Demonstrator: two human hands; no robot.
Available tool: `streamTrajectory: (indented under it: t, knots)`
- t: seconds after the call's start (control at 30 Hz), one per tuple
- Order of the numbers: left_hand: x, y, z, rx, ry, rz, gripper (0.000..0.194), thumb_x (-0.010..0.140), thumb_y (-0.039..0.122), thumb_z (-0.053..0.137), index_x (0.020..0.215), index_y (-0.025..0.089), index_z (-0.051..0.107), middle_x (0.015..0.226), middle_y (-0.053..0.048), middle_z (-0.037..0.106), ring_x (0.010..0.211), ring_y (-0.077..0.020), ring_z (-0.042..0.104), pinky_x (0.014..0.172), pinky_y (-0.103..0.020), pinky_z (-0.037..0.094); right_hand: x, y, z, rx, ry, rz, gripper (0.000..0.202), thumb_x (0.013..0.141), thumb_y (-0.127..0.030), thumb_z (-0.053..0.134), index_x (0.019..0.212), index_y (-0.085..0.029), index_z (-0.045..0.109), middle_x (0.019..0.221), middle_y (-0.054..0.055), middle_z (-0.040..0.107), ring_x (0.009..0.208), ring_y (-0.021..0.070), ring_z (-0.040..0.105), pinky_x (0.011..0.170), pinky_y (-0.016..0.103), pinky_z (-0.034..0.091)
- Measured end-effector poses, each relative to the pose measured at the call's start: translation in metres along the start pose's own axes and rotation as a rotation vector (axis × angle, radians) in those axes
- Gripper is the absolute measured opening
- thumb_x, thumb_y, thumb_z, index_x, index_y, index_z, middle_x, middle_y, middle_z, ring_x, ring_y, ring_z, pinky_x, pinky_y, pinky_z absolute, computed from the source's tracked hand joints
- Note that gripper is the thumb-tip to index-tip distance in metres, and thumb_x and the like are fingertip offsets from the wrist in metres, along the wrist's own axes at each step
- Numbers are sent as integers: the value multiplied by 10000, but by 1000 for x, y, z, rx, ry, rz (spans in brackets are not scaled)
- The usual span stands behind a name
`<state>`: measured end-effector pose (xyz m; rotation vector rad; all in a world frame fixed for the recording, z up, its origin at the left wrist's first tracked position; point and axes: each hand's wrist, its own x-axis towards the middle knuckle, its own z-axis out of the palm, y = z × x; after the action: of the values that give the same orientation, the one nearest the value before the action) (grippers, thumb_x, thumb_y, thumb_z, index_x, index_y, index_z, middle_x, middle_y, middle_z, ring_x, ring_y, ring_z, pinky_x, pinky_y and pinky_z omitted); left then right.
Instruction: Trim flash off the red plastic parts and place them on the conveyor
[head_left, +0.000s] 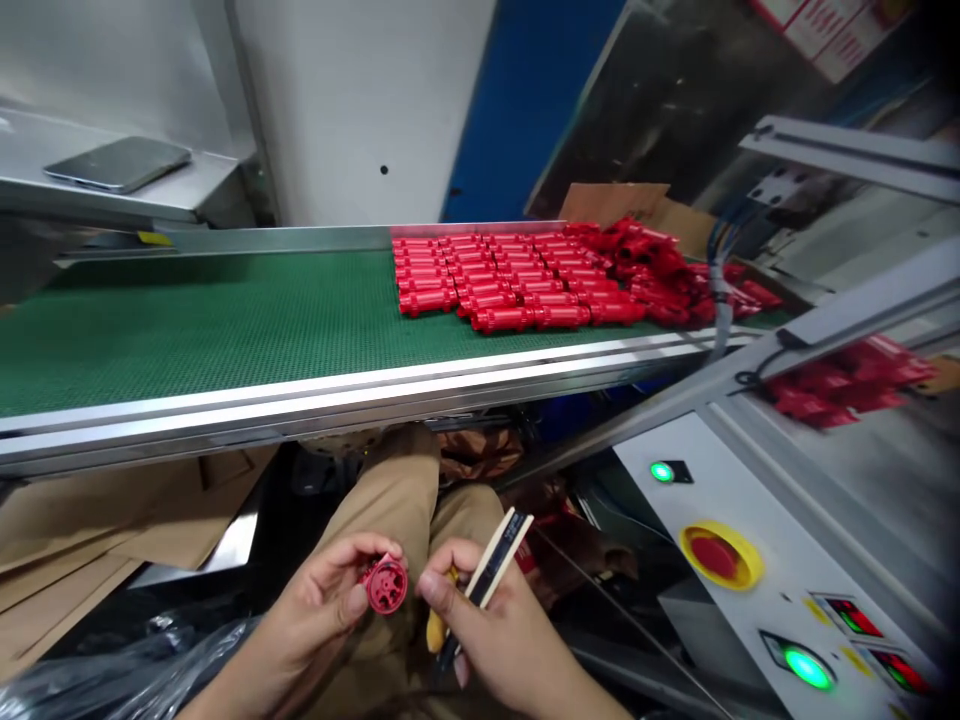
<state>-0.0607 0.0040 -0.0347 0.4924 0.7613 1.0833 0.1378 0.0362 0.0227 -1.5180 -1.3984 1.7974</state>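
Observation:
My left hand (326, 600) holds a round red plastic part (387, 585) between thumb and fingers, its spoked open end facing the camera. To its right, my right hand (487, 610) is closed around a black and cream flat-sided tool (499, 560) that points up and away. A yellow piece (436, 630) also shows under the fingers of that hand; whether it belongs to the tool I cannot tell. The two hands are close together above my lap, and the tool does not touch the red part.
Beyond my hands runs a green conveyor belt (225, 320) with rows of red parts (502, 280) and a loose heap at right. A control panel (667, 520) with a yellow-ringed red button stands at right. Cardboard (82, 530) and clear plastic lie at left; a phone (120, 163) rests on a shelf.

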Motion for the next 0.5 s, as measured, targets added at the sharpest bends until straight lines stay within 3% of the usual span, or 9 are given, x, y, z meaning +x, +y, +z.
streamTrajectory:
  t: [0.33, 0.5]
  knots:
    - [10, -7, 6, 42, 3, -27, 310, 794, 399, 868, 1064, 252, 832, 1095, -70, 760, 1068, -239, 644, 959, -277, 494, -5, 6, -11, 41, 20, 41, 654, 792, -823, 670, 804, -171, 615, 510, -87, 509, 338, 50, 460, 319, 127, 344]
    - [12, -9, 10, 87, 30, -22, 347, 775, 438, 877, 1053, 234, 840, 1070, -97, 755, 1043, -264, 669, 916, -305, 531, -3, 7, -11, 50, -31, 39, 549, 830, -716, 720, 777, -183, 597, 523, -74, 555, 337, 50, 460, 317, 129, 334]
